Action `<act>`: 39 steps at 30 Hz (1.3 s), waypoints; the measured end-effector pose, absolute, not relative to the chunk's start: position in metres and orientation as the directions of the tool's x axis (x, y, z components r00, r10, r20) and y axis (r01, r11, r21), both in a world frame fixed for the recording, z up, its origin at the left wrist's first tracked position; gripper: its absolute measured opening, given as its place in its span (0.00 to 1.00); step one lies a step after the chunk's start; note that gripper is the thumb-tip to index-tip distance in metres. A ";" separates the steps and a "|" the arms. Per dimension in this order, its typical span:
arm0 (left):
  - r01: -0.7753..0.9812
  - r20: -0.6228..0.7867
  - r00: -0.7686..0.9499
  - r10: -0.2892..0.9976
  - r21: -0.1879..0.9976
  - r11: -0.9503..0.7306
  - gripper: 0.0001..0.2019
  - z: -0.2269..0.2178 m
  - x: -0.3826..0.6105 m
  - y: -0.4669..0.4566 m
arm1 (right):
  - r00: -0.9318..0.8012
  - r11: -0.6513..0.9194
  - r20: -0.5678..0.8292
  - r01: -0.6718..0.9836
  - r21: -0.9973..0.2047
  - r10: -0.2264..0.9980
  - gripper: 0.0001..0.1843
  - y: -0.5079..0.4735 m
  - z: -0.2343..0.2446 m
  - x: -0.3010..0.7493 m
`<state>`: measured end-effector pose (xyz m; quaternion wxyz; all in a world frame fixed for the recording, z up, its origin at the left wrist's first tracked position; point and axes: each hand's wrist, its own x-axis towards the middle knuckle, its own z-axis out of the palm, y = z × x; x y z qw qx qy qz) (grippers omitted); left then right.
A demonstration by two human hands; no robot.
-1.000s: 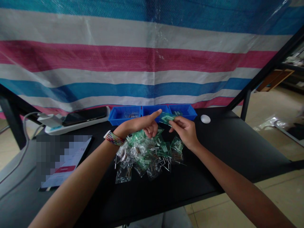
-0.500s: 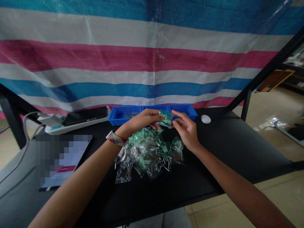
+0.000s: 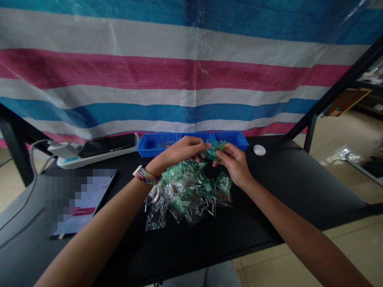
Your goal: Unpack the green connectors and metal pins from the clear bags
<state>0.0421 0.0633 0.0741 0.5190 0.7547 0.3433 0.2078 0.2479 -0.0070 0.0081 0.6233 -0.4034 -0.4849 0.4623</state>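
Observation:
Both my hands pinch one small clear bag with green print [image 3: 213, 148], held just above a heap of similar small bags [image 3: 186, 191] on the black table [image 3: 299, 187]. My left hand [image 3: 179, 152], with a beaded wristband, grips the bag's left side with its fingertips. On the bag's right side my right hand [image 3: 235, 161] is closed. Several bags in the heap hold short metal pins. Behind my hands stands a row of blue plastic bins [image 3: 155, 144].
A white power strip with a dark phone lying on it [image 3: 104, 145] sits at the back left, its cable running off to the left. A paper sheet [image 3: 79, 201] lies at the left. A small white round object [image 3: 259, 150] rests right of the bins. A striped tarp hangs behind.
A second ago my left index finger pointed out while the right hand alone held the bag. The left hand has since closed on the bag, and both hands now hold it slightly lower.

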 end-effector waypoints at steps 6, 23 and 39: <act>0.359 -0.225 0.657 0.720 0.932 -0.037 0.35 0.062 0.041 0.074 | 0.174 0.408 0.412 0.062 -0.911 0.894 0.11 -0.012 0.012 0.248; 0.169 -0.011 0.631 0.776 0.978 -0.124 0.12 0.063 0.044 0.071 | 0.129 0.382 0.375 -0.028 -0.924 0.918 0.23 -0.011 0.009 0.251; 0.405 0.034 0.677 0.735 0.817 -0.411 0.13 0.066 0.035 0.074 | 0.394 0.502 0.678 0.466 -0.729 0.620 0.14 0.012 0.011 0.298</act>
